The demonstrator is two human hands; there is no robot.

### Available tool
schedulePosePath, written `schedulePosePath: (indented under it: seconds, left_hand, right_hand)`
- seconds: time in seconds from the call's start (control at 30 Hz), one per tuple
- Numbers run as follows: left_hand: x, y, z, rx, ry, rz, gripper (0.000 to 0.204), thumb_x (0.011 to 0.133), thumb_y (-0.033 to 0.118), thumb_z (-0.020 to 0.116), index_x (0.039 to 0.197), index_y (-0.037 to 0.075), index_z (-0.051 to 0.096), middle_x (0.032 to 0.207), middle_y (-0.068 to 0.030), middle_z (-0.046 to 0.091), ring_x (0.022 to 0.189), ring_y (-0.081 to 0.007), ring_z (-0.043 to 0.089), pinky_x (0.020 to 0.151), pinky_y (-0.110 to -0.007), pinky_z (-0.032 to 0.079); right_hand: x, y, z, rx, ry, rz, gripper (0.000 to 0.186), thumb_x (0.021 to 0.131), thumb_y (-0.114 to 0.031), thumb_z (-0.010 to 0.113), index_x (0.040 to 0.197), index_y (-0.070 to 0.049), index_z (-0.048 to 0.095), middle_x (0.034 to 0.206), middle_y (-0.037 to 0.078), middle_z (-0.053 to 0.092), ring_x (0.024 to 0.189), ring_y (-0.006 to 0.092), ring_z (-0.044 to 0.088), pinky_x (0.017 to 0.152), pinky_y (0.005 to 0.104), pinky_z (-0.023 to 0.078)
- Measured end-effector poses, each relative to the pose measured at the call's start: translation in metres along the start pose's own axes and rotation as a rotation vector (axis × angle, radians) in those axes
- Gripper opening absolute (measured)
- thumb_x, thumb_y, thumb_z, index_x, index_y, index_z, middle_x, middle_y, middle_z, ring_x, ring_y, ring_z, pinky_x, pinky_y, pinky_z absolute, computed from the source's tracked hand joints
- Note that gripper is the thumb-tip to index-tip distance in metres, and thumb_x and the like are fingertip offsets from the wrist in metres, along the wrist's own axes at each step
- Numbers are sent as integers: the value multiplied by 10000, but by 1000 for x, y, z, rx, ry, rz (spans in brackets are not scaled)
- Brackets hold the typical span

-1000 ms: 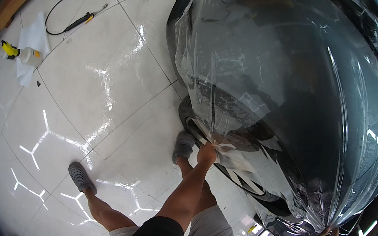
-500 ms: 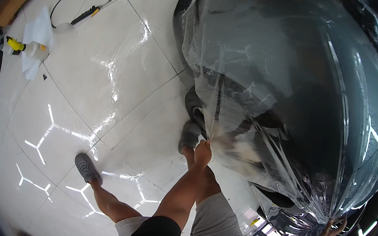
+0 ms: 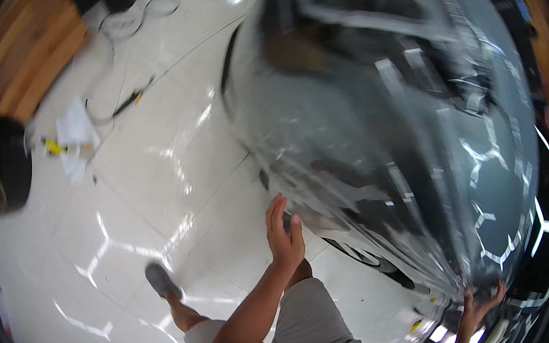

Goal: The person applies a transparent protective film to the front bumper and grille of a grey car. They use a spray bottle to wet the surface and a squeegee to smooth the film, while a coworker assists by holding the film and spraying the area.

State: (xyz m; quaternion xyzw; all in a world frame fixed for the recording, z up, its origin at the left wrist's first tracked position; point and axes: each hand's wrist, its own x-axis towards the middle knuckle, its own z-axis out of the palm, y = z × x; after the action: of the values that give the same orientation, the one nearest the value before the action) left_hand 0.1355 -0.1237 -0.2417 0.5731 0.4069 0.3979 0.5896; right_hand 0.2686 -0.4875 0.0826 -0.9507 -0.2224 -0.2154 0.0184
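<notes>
A dark car (image 3: 539, 252) has a large sheet of wrinkled clear film (image 3: 376, 122) draped over its front. My left hand (image 3: 286, 231) is raised beside the film's lower left edge above the wheel, fingers apart and holding nothing. At the right, where the folds converge, my right hand (image 3: 481, 300) grips the film with curled fingers, partly blurred. A wheel (image 3: 360, 254) shows below the film's edge.
Wooden furniture (image 3: 23, 38) and a dark object (image 3: 0, 172) stand at the left. A hose with a wand (image 3: 125, 102), a white sheet (image 3: 73, 160) and a yellow-topped sprayer (image 3: 55, 146) lie near them on the tiled floor (image 3: 146, 210). My foot (image 3: 161, 281) is below.
My left hand has let go of the film and opened. My right hand stays on the film. The view has swung, showing more of the car's upper part and the wooden furniture.
</notes>
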Motion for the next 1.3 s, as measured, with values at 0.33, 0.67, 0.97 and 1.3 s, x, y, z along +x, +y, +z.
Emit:
schedulePosePath:
  seconds: [0.33, 0.67, 0.97, 1.3]
  left_hand:
    - [32, 235, 96, 616, -540, 1078, 965, 847, 579, 566, 1505, 79, 68, 1493, -360, -10, 1324, -630, 56, 994, -757, 130]
    - [44, 245, 96, 746, -543, 1137, 1121, 823, 630, 569, 1480, 101, -169, 1479, -331, -213, 1322, -631, -84, 990, -768, 54]
    - [68, 291, 56, 786, -735, 1147, 749, 858, 352, 616, 1441, 32, 272, 1493, -289, 168, 1359, -513, 157, 1047, -631, 232]
    - [239, 288, -108, 839, -706, 577, 412, 878, 158, 578, 1248, -10, 507, 1218, -240, 532, 1110, -393, 512, 939, -451, 416]
  right_hand:
    - [47, -35, 4, 189, 184, 10, 966, 601, -343, 849, 1379, -82, 338, 1458, 198, 226, 1396, 393, 176, 1107, 529, 203]
    - [43, -117, 0, 215, 376, 438, 805, 774, -284, 727, 1418, -31, 314, 1516, 223, 174, 1403, 451, 126, 1104, 564, 161]
    - [88, -198, 91, 146, 718, 657, 679, 970, -411, 404, 1450, 31, 216, 1528, 250, 105, 1398, 477, 57, 1107, 584, 106]
    - [74, -184, 86, 125, 562, 674, 673, 972, -391, 426, 1450, 33, 212, 1522, 272, 93, 1403, 468, 64, 1119, 567, 102]
